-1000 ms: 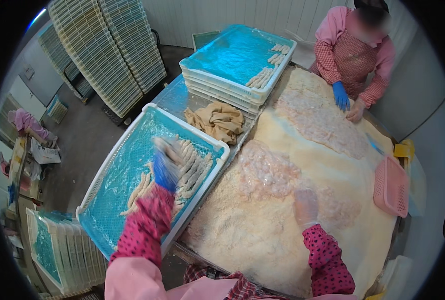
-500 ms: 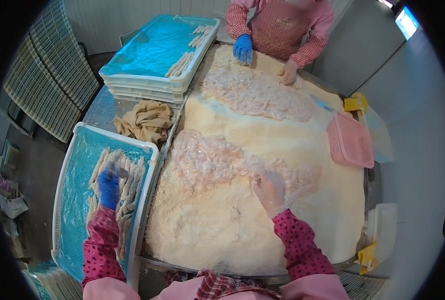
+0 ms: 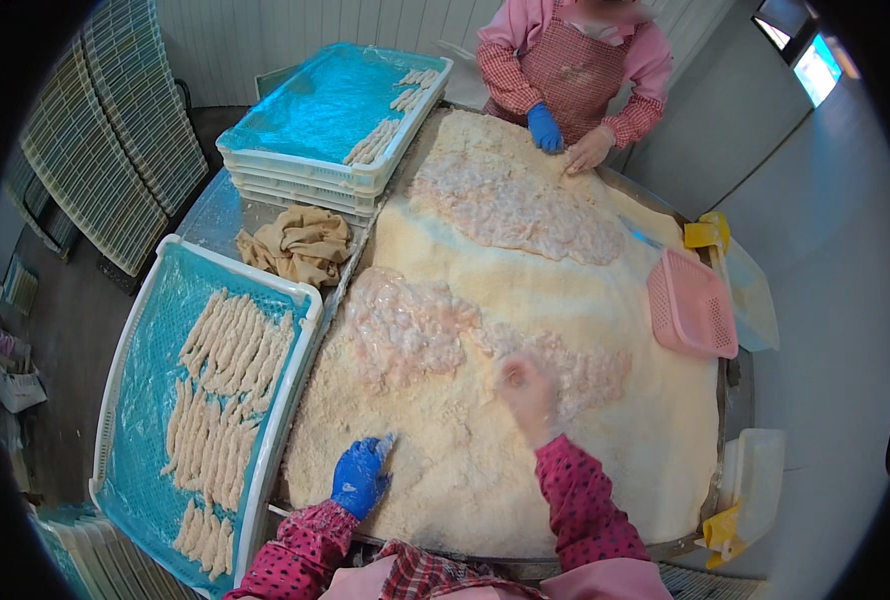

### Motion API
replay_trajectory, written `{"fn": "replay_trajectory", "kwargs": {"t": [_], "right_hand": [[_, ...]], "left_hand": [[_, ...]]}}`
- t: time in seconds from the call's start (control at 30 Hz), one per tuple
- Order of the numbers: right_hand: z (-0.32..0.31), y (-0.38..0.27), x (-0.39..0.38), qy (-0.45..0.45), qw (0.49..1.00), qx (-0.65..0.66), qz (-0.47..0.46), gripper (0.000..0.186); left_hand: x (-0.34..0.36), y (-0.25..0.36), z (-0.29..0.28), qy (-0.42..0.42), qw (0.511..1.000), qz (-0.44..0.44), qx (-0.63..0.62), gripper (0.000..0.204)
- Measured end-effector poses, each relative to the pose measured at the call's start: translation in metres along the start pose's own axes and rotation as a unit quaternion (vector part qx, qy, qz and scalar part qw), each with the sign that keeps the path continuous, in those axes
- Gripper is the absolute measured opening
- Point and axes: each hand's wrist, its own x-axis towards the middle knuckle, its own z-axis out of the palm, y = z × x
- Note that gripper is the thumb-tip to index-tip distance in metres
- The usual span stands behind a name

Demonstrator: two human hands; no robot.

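Note:
My left hand [image 3: 362,476], in a blue glove dusted with crumbs, is low over the pale crumb coating [image 3: 435,490] beside the near tray, fingers partly spread and nothing visible in them. My right hand [image 3: 527,395], slightly blurred, is curled at the near edge of the raw pinkish meat strips [image 3: 405,320]; whatever its fingers hold is hidden. Coated meat strips [image 3: 230,340] lie in rows on the blue film of the white-rimmed tray [image 3: 310,310] at my left.
A stack of white trays [image 3: 295,175] stands beyond a crumpled tan cloth [image 3: 300,245]. A pink basket [image 3: 693,305] sits at the right edge. Across the table, a co-worker's gloved hands [image 3: 565,145] are beside a second meat pile [image 3: 515,205]. Wire racks [image 3: 115,140] lean at far left.
My left hand has left the coated strips in the tray and moved right, onto the crumbs. The right hand has shifted slightly left and nearer. The co-worker's hands have come together.

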Motion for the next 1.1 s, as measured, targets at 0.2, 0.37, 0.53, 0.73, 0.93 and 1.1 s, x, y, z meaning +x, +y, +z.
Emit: {"fn": "replay_trajectory", "kwargs": {"t": [0.2,0.37,0.53,0.73,0.93,1.1], "right_hand": [[0.011,0.031,-0.087,-0.212,0.97,-0.076,-0.09,0.034],[0.026,0.001,-0.119,-0.172,0.972,-0.161,-0.018,0.09],[0.024,0.01,-0.118,-0.176,0.969,-0.167,0.048,0.102],[0.04,-0.021,-0.107,-0.267,0.912,-0.236,-0.203,0.066],[0.004,0.046,-0.104,-0.19,0.933,-0.301,-0.052,0.041],[0.013,0.025,-0.115,-0.124,0.966,-0.224,-0.043,0.051]], "left_hand": [[0.02,-0.015,-0.015,0.185,0.982,0.019,-0.035,0.043],[0.027,0.031,0.01,0.047,0.973,0.043,-0.22,0.042],[0.016,0.017,0.012,0.028,0.975,0.174,-0.136,0.042],[0.003,0.009,-0.008,-0.016,0.983,0.18,0.022,0.048],[0.008,-0.035,-0.009,-0.036,0.994,0.068,0.081,0.035],[0.035,0.013,0.017,0.011,0.989,0.14,0.046,0.056]]}}
